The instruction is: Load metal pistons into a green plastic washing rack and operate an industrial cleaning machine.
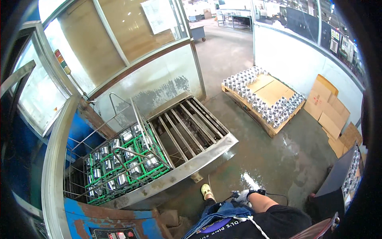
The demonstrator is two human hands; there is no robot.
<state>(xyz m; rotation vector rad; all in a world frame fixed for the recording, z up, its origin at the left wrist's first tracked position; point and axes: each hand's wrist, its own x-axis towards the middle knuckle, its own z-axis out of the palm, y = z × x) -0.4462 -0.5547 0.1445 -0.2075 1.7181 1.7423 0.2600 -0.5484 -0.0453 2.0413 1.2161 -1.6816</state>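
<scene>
My right hand [243, 196], in a pale glove, is held low in front of my body. Its fingers are closed around a small dark tool [228, 198]; what kind it is cannot be made out. A thin dark hose [281, 195] shows beside my right forearm. Nothing of my left hand is visible. To the left, a wire basket [131, 173] with green-coated dividers holds several shiny metal cylinders [135, 169]. It rests on a metal-framed roller table [187, 162], away from my hand.
Beyond the wet floor, a wooden pallet [254, 110] bears cardboard and rows of metal parts [278, 113]. Flattened cardboard [324, 101] leans on the right wall. A dark bin [332, 181] with metal parts stands at right. A blue machine with a control panel [113, 234] is at lower left.
</scene>
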